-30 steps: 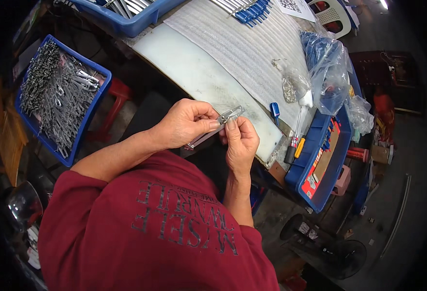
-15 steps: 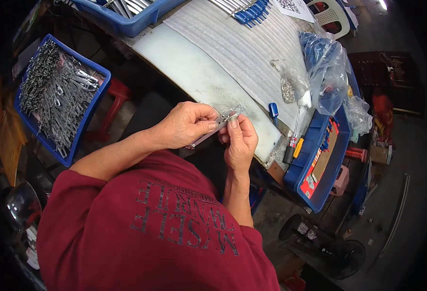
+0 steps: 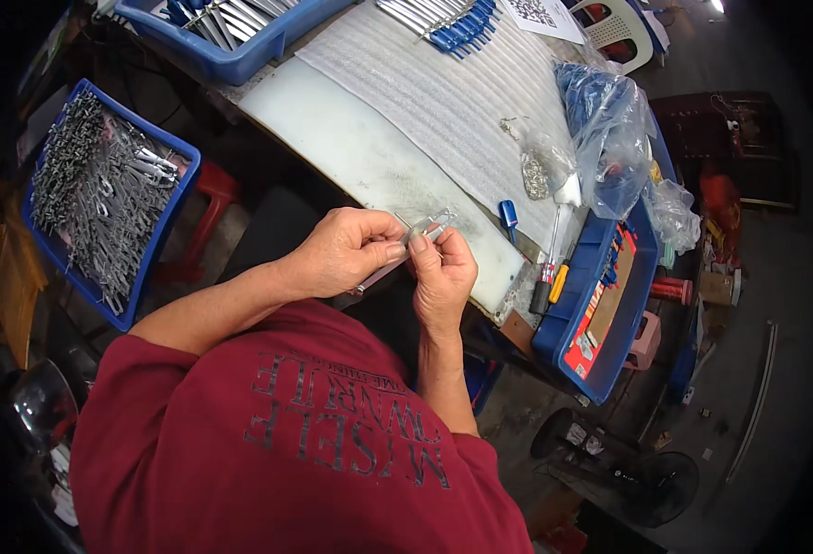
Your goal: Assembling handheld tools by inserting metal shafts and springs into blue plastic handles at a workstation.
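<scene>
Workshop gloom surrounds the worktable point(image 3: 517, 297), whose near side is covered by a white board point(image 3: 323, 129). Beyond the board spreads a pale foam sheet point(image 3: 406, 102); well apart to the board's left stands a blue bin point(image 3: 177, 196) heaped with metal parts, and just past the board's right end sits a blue tray point(image 3: 571, 305). At the board's near edge the left hand point(image 3: 340, 247) and right hand point(image 3: 443, 279) are close together, both pinched on one slim metal piece point(image 3: 383, 274), whose far end pokes out over the board while its near end hangs off the edge.

Most likely to go wrong, I judge, is a drop: should the left thumb slip, nothing shows beneath that near end, so the piece could fall past the board's edge. A lesser risk is bending the thin metal, caused by two thumbs pressing unevenly at neighbouring spots.

Compared with a second ago, the board sits slightly further left in view, and more of what lies in the tool tray point(image 3: 231, 66) at its far left end shows. Both hands keep the piece at the board's edge. Smallest of all, the right thumb appears nearer the left.
</scene>
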`<state>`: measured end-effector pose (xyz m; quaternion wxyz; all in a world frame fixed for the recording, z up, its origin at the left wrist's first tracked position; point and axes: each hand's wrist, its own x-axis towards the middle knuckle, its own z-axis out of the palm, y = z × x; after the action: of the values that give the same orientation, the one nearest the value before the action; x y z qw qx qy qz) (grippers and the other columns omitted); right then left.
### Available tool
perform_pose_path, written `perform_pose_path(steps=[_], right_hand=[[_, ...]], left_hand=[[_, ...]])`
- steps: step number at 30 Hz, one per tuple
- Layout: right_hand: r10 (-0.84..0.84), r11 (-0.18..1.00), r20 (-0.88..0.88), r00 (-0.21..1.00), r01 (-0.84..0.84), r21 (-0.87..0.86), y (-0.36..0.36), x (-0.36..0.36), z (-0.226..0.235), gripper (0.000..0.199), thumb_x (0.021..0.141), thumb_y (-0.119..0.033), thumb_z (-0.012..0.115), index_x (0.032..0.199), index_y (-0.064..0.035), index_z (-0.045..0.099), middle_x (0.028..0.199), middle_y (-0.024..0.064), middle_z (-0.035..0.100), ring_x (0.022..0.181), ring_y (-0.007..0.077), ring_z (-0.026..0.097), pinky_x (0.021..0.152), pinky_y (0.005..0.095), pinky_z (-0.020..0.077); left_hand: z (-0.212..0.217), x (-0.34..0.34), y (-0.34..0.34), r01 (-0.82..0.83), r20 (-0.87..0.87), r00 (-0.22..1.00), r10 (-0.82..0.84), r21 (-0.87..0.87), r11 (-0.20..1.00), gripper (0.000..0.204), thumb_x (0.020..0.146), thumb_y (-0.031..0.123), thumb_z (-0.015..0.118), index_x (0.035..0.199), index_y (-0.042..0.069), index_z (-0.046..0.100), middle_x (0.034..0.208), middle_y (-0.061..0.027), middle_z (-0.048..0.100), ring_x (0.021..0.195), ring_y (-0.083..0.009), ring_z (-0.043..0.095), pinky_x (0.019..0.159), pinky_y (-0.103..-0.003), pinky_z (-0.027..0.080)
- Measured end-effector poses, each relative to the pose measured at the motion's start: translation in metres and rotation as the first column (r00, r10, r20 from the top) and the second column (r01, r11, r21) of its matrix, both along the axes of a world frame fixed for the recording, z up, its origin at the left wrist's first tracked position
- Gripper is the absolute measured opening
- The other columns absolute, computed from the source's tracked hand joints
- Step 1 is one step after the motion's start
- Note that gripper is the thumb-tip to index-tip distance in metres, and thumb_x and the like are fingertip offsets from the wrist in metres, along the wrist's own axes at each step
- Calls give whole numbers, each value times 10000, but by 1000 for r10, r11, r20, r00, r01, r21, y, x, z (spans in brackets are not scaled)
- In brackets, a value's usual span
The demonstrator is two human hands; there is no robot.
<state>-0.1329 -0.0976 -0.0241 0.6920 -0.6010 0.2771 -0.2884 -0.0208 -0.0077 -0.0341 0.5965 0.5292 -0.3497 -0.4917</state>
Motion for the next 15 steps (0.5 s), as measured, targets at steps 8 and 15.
perform_pose_path(steps=[8, 15], right_hand=[[-13, 1000, 57, 998, 12, 22, -1, -3, -6, 133, 818, -113, 559, 743, -19, 503, 685, -33, 496, 602, 26, 391, 518, 161, 314], [-47, 997, 41, 998, 44, 63, -3, 0, -3, 124, 821, -109, 558, 753, -16, 514, 684, -27, 498, 602, 32, 404, 540, 162, 333]], left_hand=[[1, -6, -3, -91, -73, 993, 91, -2, 996, 91, 783, 57, 555, 829, -18, 577, 610, 1, 524, 564, -37, 448, 491, -212, 386], [-1, -2, 0, -27, -70, 997, 27, -6, 1000, 105, 844, 65, 494, 879, -21, 542, 700, 15, 513, 608, -22, 448, 511, -174, 374]])
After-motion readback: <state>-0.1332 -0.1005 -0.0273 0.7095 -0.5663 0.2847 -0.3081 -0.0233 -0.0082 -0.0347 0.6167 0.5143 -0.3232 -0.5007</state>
